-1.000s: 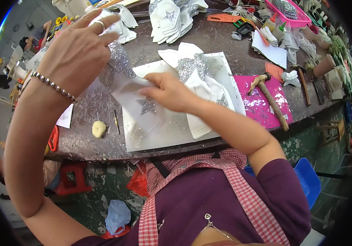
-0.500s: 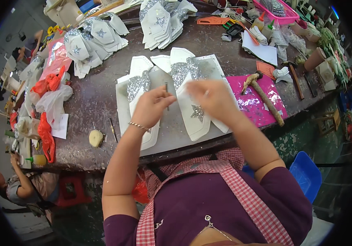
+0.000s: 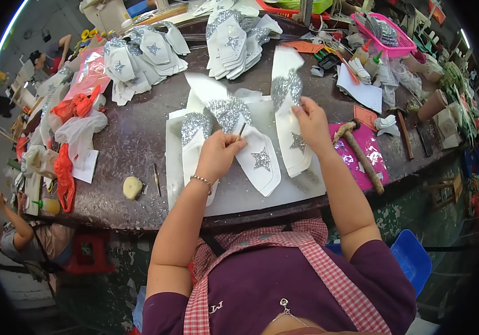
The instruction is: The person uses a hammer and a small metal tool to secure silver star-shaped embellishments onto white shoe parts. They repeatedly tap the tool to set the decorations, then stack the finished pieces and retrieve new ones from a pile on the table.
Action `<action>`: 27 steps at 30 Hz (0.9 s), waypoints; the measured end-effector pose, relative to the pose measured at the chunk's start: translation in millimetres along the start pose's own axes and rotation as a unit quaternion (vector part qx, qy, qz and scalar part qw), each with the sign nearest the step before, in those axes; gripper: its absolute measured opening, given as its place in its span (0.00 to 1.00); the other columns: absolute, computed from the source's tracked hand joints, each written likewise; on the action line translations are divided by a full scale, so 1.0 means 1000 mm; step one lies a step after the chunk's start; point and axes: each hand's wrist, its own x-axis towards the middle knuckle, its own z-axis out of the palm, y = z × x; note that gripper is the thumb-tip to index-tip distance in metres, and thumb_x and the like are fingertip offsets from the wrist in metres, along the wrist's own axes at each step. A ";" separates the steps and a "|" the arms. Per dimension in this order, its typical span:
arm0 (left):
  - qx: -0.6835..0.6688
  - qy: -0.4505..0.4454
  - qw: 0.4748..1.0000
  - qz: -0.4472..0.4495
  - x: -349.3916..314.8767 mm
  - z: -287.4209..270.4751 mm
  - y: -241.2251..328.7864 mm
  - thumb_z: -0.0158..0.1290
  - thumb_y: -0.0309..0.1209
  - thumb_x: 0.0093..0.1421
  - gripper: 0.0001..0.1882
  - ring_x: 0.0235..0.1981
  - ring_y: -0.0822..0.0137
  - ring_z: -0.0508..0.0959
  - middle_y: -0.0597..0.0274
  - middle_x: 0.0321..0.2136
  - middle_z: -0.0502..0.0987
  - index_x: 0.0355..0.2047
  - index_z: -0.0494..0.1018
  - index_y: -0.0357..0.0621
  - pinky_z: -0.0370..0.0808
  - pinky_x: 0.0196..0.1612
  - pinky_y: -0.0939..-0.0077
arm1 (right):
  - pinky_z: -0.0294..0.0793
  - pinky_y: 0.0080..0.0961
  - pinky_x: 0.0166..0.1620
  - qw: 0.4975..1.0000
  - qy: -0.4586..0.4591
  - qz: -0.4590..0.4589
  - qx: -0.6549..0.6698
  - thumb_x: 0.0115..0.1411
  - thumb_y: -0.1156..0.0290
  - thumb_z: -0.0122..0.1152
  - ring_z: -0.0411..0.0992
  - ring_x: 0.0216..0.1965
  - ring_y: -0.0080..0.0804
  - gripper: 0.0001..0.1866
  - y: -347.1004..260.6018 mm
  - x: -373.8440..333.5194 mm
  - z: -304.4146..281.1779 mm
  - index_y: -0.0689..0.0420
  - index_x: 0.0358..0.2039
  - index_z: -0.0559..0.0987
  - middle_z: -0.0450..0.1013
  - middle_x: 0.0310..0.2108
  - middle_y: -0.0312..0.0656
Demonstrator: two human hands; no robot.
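Observation:
My left hand [image 3: 217, 156] is closed around a thin metal punch [image 3: 241, 130], its end sticking up past the fingers. My right hand [image 3: 313, 127] pinches the edge of a white cut piece [image 3: 288, 120] with silver glitter and a star, standing off to the right of the others. Between my hands lies a similar starred piece [image 3: 256, 146], on a pale board [image 3: 239, 205]. Another white-and-glitter piece [image 3: 191, 146] is partly hidden beneath my left hand. A hammer [image 3: 361, 152] with a wooden handle rests on a shiny pink sheet [image 3: 344, 159].
Stacks of glitter pieces [image 3: 231, 47] stand at the back. On the left are plastic bags [image 3: 83, 134], a round yellowish lump [image 3: 132, 188] and a thin tool [image 3: 156, 180]. Glue bottles [image 3: 372, 64], a pink basket [image 3: 398, 47] and a second hammer [image 3: 404, 137] occupy the right. A co-worker [image 3: 18, 234] sits at left.
My right hand has moved right and now grips a glitter piece, which is shifted away from the middle one. The left hand still holds the punch. The hammer stays on the pink sheet.

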 end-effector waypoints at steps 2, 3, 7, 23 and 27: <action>-0.012 -0.033 0.999 -0.028 0.012 0.005 -0.014 0.61 0.34 0.58 0.12 0.30 0.68 0.74 0.61 0.27 0.71 0.35 0.82 0.37 0.70 0.36 0.72 | 0.71 0.18 0.36 0.994 -0.091 0.068 0.005 0.66 0.72 0.56 0.71 0.32 0.16 0.11 0.035 0.010 -0.009 0.68 0.42 0.79 0.77 0.32 0.34; 0.001 -0.043 0.999 -0.014 0.013 0.003 -0.012 0.61 0.34 0.58 0.11 0.30 0.68 0.74 0.61 0.28 0.72 0.34 0.82 0.38 0.70 0.36 0.72 | 0.70 0.16 0.35 0.996 -0.081 0.034 0.015 0.66 0.71 0.56 0.69 0.32 0.14 0.11 0.025 0.002 -0.004 0.67 0.41 0.80 0.76 0.31 0.30; -0.005 -0.105 0.994 0.036 0.026 -0.008 -0.005 0.61 0.33 0.59 0.12 0.28 0.71 0.71 0.65 0.27 0.73 0.35 0.81 0.36 0.69 0.34 0.74 | 0.71 0.32 0.38 0.989 -0.060 -0.005 -0.135 0.64 0.67 0.57 0.73 0.33 0.32 0.16 0.012 -0.003 -0.005 0.66 0.47 0.78 0.76 0.32 0.46; 0.032 0.090 0.988 0.119 -0.025 -0.019 0.017 0.60 0.27 0.58 0.06 0.30 0.64 0.79 0.58 0.31 0.78 0.33 0.81 0.37 0.75 0.36 0.73 | 0.53 0.44 0.67 0.932 -0.077 -0.143 -0.324 0.62 0.58 0.61 0.55 0.66 0.58 0.31 0.009 -0.076 -0.041 0.64 0.61 0.69 0.59 0.64 0.61; -0.079 0.122 0.984 0.098 -0.040 -0.035 0.005 0.62 0.28 0.58 0.07 0.28 0.73 0.76 0.63 0.29 0.77 0.35 0.81 0.38 0.73 0.33 0.80 | 0.65 0.38 0.60 0.949 -0.079 -0.158 -0.261 0.61 0.62 0.62 0.67 0.59 0.50 0.23 0.000 -0.050 -0.056 0.62 0.53 0.77 0.67 0.59 0.58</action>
